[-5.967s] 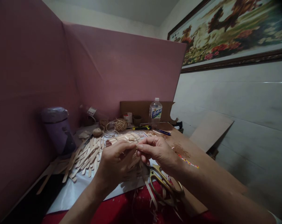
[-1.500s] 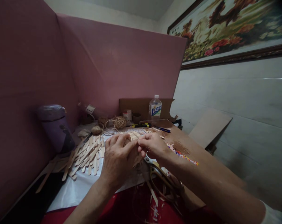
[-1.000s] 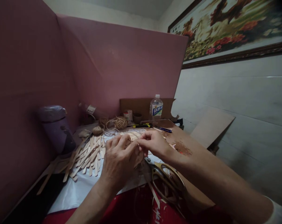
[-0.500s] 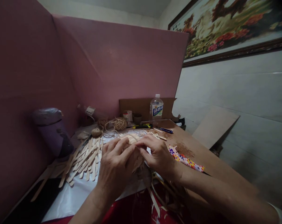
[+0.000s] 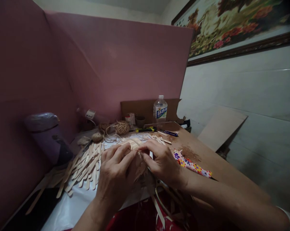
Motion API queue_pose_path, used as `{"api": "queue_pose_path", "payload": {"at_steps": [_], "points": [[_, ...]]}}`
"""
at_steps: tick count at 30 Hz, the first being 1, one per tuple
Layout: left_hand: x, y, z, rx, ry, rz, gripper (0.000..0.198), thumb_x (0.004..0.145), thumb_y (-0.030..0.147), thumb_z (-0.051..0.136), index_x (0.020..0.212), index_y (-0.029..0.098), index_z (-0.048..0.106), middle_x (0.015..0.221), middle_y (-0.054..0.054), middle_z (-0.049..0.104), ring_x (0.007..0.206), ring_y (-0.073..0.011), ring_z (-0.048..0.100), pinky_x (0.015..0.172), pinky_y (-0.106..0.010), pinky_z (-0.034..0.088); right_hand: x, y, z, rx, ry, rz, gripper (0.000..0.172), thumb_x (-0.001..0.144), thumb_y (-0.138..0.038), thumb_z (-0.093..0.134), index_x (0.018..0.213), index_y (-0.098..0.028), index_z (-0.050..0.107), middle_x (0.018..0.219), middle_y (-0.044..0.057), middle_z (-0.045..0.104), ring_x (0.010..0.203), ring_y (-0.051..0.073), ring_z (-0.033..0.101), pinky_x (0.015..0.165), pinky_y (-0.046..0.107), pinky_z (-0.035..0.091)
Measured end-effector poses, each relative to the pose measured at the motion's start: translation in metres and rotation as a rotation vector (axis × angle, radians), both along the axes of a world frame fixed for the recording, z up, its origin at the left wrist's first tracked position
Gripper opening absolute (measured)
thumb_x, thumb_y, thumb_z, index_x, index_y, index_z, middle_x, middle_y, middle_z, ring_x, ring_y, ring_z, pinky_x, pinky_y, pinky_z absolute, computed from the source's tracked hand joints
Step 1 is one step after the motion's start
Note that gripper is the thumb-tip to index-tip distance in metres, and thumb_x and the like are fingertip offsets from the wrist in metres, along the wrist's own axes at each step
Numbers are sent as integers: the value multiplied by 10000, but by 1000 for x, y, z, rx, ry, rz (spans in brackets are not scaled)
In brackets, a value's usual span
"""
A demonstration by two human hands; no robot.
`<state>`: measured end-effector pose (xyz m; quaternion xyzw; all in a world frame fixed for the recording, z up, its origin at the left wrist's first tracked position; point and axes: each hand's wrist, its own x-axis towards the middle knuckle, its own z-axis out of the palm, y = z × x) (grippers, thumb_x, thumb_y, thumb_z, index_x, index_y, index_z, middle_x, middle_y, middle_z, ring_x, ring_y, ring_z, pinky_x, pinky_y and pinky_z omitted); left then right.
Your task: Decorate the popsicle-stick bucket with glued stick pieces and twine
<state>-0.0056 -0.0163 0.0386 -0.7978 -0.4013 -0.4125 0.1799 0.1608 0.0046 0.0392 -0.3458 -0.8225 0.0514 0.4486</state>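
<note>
Curled over pale woodwork, the left hand [image 5: 116, 168] has its thumb and forefinger a little apart; whether it clasps the piece or only steadies it I cannot tell. The right hand [image 5: 162, 160] is bent nearly closed, its forefinger tip meeting the left fingertips; anything pinched there is too small to make out. The craft-stick piece [image 5: 134, 143] lies beneath and just beyond both hands, pale and smooth, with a thin darker line across it; the rest is hidden. Left of it is a heap of loose craft sticks [image 5: 86, 168], too many to count. Also on the table: three balls of twine [image 5: 122, 127], one yellow-and-black utility knife [image 5: 146, 129], one clear bottle [image 5: 160, 111], one purple tumbler [image 5: 48, 138] and, by the right forearm, one flower-patterned strip [image 5: 191, 165].
</note>
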Motion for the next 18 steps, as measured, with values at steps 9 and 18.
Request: {"api": "queue_pose_path", "payload": {"at_steps": [9, 18], "points": [[-2, 5, -6, 37, -37, -3, 116, 801, 160, 565, 915, 156, 586, 1052, -100, 663, 992, -258, 560, 853, -433, 401, -2, 0, 4, -43, 17, -6, 188, 752, -16, 524, 829, -177, 583, 799, 26, 590, 754, 157, 535, 698, 273, 419], [-3, 4, -5, 47, 4, -7, 102, 793, 150, 573, 891, 175, 583, 1062, -83, 660, 994, -257, 548, 849, -427, 395, -1, -2, 5, -49, -2, 4, 169, 761, -32, 509, 824, -165, 592, 801, 34, 584, 764, 162, 532, 704, 281, 417]]}}
